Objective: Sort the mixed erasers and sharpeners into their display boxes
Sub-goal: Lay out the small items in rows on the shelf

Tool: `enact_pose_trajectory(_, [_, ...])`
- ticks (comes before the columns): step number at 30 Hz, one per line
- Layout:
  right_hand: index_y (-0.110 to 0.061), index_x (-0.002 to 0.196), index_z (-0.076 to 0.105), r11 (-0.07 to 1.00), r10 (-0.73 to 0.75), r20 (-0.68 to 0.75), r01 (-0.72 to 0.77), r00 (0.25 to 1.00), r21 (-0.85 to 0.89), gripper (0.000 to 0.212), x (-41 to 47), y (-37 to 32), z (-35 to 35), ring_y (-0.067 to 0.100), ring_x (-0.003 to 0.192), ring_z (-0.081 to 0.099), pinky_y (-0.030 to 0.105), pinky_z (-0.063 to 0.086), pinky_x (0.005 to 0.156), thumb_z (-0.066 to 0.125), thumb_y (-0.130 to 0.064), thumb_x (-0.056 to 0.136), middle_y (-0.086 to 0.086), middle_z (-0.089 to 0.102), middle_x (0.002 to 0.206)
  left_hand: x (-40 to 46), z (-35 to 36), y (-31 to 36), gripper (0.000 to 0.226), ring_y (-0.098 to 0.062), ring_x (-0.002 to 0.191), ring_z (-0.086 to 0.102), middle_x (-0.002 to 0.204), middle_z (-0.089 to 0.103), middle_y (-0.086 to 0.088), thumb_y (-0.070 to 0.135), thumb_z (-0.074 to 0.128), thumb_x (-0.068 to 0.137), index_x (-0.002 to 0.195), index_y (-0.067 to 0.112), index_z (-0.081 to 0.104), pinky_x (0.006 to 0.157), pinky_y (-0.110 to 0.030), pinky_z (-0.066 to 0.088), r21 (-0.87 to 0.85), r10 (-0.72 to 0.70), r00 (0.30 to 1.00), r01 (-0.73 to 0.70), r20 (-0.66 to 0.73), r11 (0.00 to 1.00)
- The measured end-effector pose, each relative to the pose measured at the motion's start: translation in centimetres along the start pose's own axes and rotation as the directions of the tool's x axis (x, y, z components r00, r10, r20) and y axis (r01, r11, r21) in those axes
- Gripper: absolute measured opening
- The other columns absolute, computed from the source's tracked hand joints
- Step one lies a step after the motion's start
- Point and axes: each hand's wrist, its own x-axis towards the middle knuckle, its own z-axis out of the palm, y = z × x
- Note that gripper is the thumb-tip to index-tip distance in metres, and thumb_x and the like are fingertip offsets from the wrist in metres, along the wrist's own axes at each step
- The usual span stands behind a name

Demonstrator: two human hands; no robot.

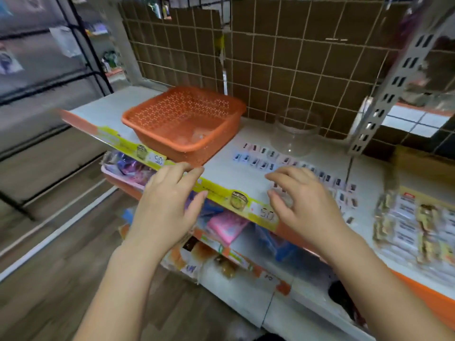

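Several small pastel items (261,159), erasers or sharpeners, lie in rows on the white shelf (236,173); blur hides which they are. An empty orange perforated basket (183,119) stands at the shelf's left. A clear round jar (296,131) stands behind the rows. My left hand (167,205) hovers at the shelf's front edge just below the basket, fingers loosely bent, holding nothing. My right hand (302,203) hovers over the near rows of small items, fingers spread and slightly curled, nothing visibly held.
Packets of wrapped goods (416,227) lie on the shelf at the right. A yellow price strip (236,198) runs along the shelf's front edge. A slotted metal upright (384,94) rises at the right. Lower shelves hold pink and blue packs (226,227). A wire grid backs the shelf.
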Motion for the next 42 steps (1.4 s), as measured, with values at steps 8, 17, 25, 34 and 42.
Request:
enact_pose_trajectory(8, [-0.007, 0.100, 0.068, 0.997, -0.030, 0.018, 0.029, 0.999, 0.065, 0.030, 10.2, -1.6, 5.2, 0.038, 0.089, 0.060, 0.039, 0.048, 0.077, 0.053, -0.018, 0.076, 0.014, 0.066, 0.097, 4.4, -0.6, -9.9, 0.049, -0.035, 0.095, 0.057, 0.103, 0.062, -0.015, 0.037, 0.042, 0.083, 0.111, 0.003, 0.062, 0.082, -0.045, 0.049, 0.115, -0.051, 0.998, 0.048, 0.026, 0.992])
enact_pose_trajectory(17, [-0.017, 0.117, 0.061, 0.995, 0.046, 0.278, -0.068, 0.959, 0.069, 0.028, 21.8, -0.6, 9.8, 0.021, 0.109, 0.054, 0.034, 0.043, 0.091, 0.054, -0.018, 0.089, 0.004, 0.060, 0.119, 13.8, 1.4, -17.5, 0.055, -0.039, 0.095, 0.057, 0.101, 0.062, -0.018, 0.041, 0.046, 0.079, 0.114, 0.002, 0.062, 0.084, -0.049, 0.048, 0.123, -0.055, 0.986, 0.035, 0.161, 0.992])
enact_pose_trajectory(25, [-0.016, 0.104, 0.063, 0.971, 0.239, 0.669, -0.179, 0.704, -0.159, 0.029, 28.2, 0.0, 15.9, 0.024, 0.092, 0.060, 0.032, 0.048, 0.077, 0.063, -0.035, 0.081, 0.006, 0.064, 0.102, 21.2, 5.9, -19.5, 0.046, -0.024, 0.096, 0.057, 0.116, 0.061, -0.005, 0.024, 0.067, 0.075, 0.119, 0.016, 0.056, 0.082, -0.032, 0.048, 0.090, -0.053, 0.727, -0.012, 0.684, 0.996])
enact_pose_trajectory(34, [-0.011, 0.107, 0.062, 0.932, 0.351, 0.758, -0.132, 0.550, -0.337, 0.033, 28.3, -1.3, 16.6, 0.025, 0.084, 0.061, 0.030, 0.050, 0.065, 0.063, -0.011, 0.074, 0.011, 0.063, 0.097, 24.0, 8.4, -19.8, 0.046, -0.022, 0.097, 0.056, 0.113, 0.059, -0.006, 0.011, 0.066, 0.076, 0.120, 0.017, 0.055, 0.071, -0.026, 0.044, -0.006, 0.154, 0.475, -0.298, 0.867, 0.955])
enact_pose_trajectory(42, [-0.010, 0.110, 0.060, 0.932, 0.340, 0.744, -0.101, 0.576, -0.348, 0.030, 28.1, -1.7, 16.8, 0.025, 0.091, 0.058, 0.034, 0.047, 0.076, 0.062, -0.011, 0.080, 0.011, 0.061, 0.102, 23.8, 9.0, -20.0, 0.053, -0.021, 0.095, 0.052, 0.112, 0.055, -0.003, 0.029, 0.075, 0.073, 0.118, 0.017, 0.050, 0.075, -0.027, 0.042, -0.048, 0.218, 0.457, -0.356, 0.862, 0.933])
